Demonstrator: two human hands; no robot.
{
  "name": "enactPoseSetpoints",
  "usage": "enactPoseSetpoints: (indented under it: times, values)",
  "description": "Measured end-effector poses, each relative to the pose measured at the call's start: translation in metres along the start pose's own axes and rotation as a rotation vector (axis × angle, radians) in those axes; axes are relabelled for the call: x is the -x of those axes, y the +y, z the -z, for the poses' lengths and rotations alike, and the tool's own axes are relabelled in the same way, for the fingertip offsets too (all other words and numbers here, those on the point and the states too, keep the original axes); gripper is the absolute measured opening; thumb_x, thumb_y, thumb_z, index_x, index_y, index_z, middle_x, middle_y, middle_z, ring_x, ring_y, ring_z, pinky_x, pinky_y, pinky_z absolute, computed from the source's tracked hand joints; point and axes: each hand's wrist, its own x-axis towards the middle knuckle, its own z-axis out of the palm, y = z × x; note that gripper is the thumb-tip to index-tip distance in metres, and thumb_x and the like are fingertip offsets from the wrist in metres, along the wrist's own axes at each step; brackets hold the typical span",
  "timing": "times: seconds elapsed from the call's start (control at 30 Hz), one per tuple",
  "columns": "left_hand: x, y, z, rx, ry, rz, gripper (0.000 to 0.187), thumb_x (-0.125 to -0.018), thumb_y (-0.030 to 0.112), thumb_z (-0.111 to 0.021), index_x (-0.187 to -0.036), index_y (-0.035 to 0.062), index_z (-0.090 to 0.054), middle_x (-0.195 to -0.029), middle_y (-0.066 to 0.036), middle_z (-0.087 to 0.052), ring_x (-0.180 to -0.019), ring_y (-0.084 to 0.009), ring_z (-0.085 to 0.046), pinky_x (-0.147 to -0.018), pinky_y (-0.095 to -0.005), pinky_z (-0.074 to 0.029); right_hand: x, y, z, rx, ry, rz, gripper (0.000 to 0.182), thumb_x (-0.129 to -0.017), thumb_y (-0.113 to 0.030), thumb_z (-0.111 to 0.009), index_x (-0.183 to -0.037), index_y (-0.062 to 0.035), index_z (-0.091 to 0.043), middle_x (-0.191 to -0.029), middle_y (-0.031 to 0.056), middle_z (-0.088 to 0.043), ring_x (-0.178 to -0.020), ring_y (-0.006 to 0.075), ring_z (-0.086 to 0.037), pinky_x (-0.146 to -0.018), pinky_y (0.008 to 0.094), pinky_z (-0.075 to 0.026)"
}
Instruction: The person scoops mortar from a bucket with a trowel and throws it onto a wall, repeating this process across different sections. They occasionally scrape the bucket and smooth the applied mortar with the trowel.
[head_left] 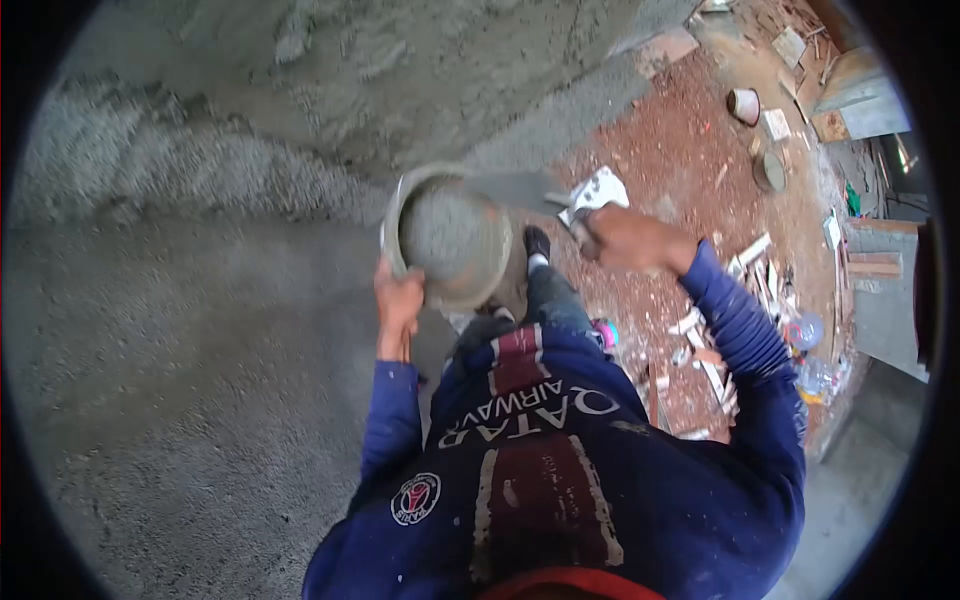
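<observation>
My left hand (399, 303) is closed on the near left rim of a round bucket (483, 262), which is tilted and holds wet grey mortar (442, 232). To the right, my right hand (632, 240) is closed round the handle of a trowel (520, 190). The flat grey blade points left, and its tip is close to the bucket's right side. Behind my right hand a white paper-like piece (603, 190) with dark marks lies on the reddish ground.
A rough grey mortar surface (190, 350) spreads over the left and top. At the right are a small white bucket (744, 106), a grey bowl (770, 171), wood scraps (714, 380), clear plastic bottles (815, 375) and a grey block (885, 290). My shoe (537, 240) is below the trowel.
</observation>
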Motion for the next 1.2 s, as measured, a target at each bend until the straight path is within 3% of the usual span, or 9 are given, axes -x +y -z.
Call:
enactPoseSetpoints:
  times: [0.13,0.23,0.43,0.63,0.73,0.77,0.8,0.9,1.2]
  values:
    - [-0.018,0.002,-0.011,-0.095,-0.048,-0.376,0.053,-0.076,-0.001,-0.054,-0.129,-0.001,-0.056,-0.115,-0.015,-0.061,-0.106,-0.026,-0.056,-0.088,-0.0336,-0.044,-0.029,0.044,-0.032,0.162,-0.164,0.108,0.035,-0.089,-0.018,-0.053,-0.116,0.0031,-0.057,-0.076,0.0233,-0.061,-0.069,0.037,-0.063,-0.064,0.0461,-0.054]
    - [-0.019,0.024,-0.021,-0.102,-0.099,-0.507,0.058,-0.074,-0.001,-0.055,-0.132,-0.0013,-0.054,-0.13,-0.023,-0.057,-0.127,-0.0343,-0.051,-0.106,-0.0375,-0.038,-0.034,-0.022,-0.034,-0.656,-0.447,-0.388,0.044,-0.093,-0.016,-0.053,-0.135,-0.0051,-0.045,-0.067,0.0008,-0.047,-0.054,0.0095,-0.051,-0.035,0.0233,-0.042]
    - [-0.016,0.024,-0.021,0.155,-0.334,-0.017,0.053,-0.079,-0.003,-0.056,-0.132,0.0005,-0.054,-0.116,-0.009,-0.063,-0.102,-0.0176,-0.06,-0.085,-0.0294,-0.049,-0.006,-0.044,-0.122,-1.655,-0.321,-0.12,0.012,-0.087,-0.004,-0.058,-0.098,-0.0057,-0.052,-0.068,-0.0012,-0.049,-0.048,0.0071,-0.049,-0.037,0.0226,-0.04]
    - [0.003,-0.001,-0.01,0.445,-0.309,0.21,0.059,-0.078,-0.006,-0.056,-0.136,0.0053,-0.05,-0.11,-0.007,-0.063,-0.093,-0.0182,-0.061,-0.078,-0.0324,-0.052,-0.02,-0.032,-0.15,-1.759,-0.256,-0.049,0.012,-0.086,-0.004,-0.061,-0.094,-0.0085,-0.054,-0.071,-0.0019,-0.052,-0.055,0.0079,-0.051,-0.045,0.024,-0.041]
    - [-0.007,-0.016,0.002,0.213,-0.199,0.248,0.062,-0.077,-0.003,-0.059,-0.138,0.0068,-0.047,-0.106,-0.005,-0.061,-0.092,-0.0169,-0.059,-0.074,-0.0328,-0.052,-0.046,-0.013,-0.168,-1.201,0.108,0.473,0.015,-0.09,-0.016,-0.062,-0.103,-0.0086,-0.06,-0.079,-0.0011,-0.058,-0.066,0.0097,-0.058,-0.056,0.026,-0.048]
    - [-0.012,-0.032,0.0,0.345,-0.12,0.216,0.063,-0.076,-0.003,-0.061,-0.137,0.0066,-0.047,-0.105,-0.006,-0.06,-0.089,-0.0187,-0.059,-0.069,-0.0333,-0.052,-0.045,-0.004,-0.169,-1.754,-0.293,0.157,0.018,-0.092,-0.018,-0.061,-0.106,-0.0078,-0.059,-0.077,-0.0007,-0.057,-0.062,0.0101,-0.057,-0.052,0.0261,-0.047]
    - [-0.017,-0.034,0.004,0.403,-0.116,0.292,0.062,-0.075,-0.004,-0.062,-0.135,0.006,-0.049,-0.108,-0.009,-0.061,-0.091,-0.0218,-0.061,-0.066,-0.0347,-0.053,-0.038,-0.013,-0.158,-1.634,-0.06,0.197,0.015,-0.093,-0.019,-0.058,-0.102,-0.0066,-0.057,-0.076,-0.001,-0.053,-0.059,0.0085,-0.053,-0.048,0.0267,-0.043]
    - [-0.033,-0.037,0.018,0.302,-0.038,0.353,0.058,-0.074,-0.004,-0.062,-0.13,0.0065,-0.051,-0.102,-0.01,-0.062,-0.084,-0.0227,-0.062,-0.061,-0.0347,-0.053,-0.018,-0.002,-0.102,-2.176,-0.426,0.504,0.035,-0.086,-0.023,-0.059,-0.113,-0.0022,-0.051,-0.073,0.0024,-0.048,-0.051,0.01,-0.044,-0.038,0.0252,-0.034]
    - [-0.045,-0.033,0.015,0.052,0.222,0.493,0.043,-0.082,0.005,-0.063,-0.124,0.0055,-0.056,-0.089,-0.011,-0.064,-0.077,-0.0213,-0.064,-0.059,-0.0344,-0.052,0.106,0.049,0.192,-1.396,1.102,1.103,0.05,-0.091,-0.013,-0.064,-0.132,-0.0033,-0.037,-0.078,0.0041,-0.054,-0.048,0.0105,-0.051,-0.038,0.0271,-0.046]
